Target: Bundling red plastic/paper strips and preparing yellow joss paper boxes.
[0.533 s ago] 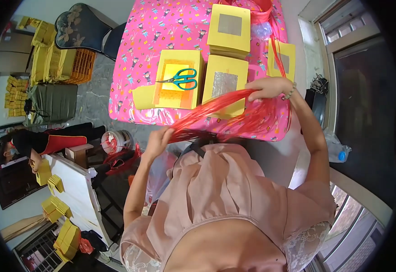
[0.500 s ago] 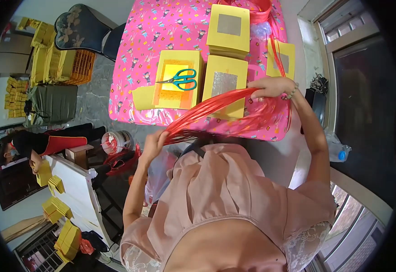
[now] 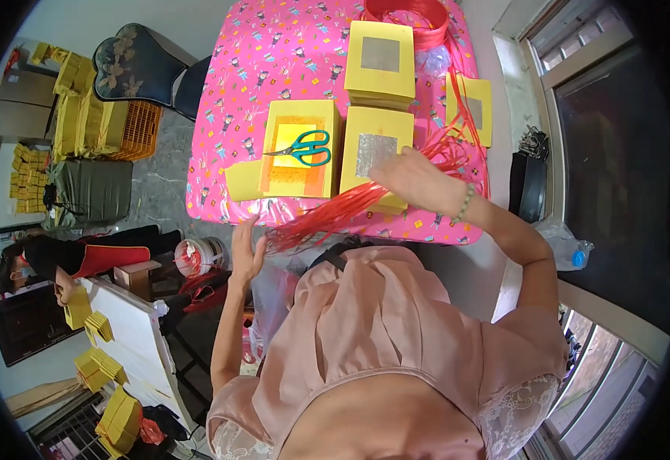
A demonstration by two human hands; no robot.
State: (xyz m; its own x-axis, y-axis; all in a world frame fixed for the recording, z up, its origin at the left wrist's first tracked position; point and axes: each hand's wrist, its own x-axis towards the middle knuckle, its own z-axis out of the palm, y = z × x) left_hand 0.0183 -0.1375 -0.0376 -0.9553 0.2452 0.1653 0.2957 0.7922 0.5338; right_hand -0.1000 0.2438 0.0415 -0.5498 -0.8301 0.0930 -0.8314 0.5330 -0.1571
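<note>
A bundle of shiny red plastic strands (image 3: 327,217) stretches over the near edge of the table. My right hand (image 3: 415,182), back upward, is closed around its middle, and loose ends fan out beyond toward the right. My left hand (image 3: 247,249) is apart from the strands, just past their left ends, with its fingers stretched and nothing in it. Scissors with teal handles (image 3: 310,148) lie on a stack of yellow paper (image 3: 274,178) topped by an orange-and-yellow sheet. Beside it, one yellow stack with a silver patch (image 3: 377,146) sits partly behind my right hand.
Another yellow stack (image 3: 381,57) and a red coil of strands (image 3: 408,27) stand farther back on the pink patterned table cover (image 3: 235,69). A yellow sheet (image 3: 482,107) lies right. At left are a white bucket (image 3: 201,257), a white table (image 3: 124,310) and another person (image 3: 74,261).
My left hand has let go of the strands and opened. My right hand has moved left and nearer along the bundle, whose left ends now hang loose.
</note>
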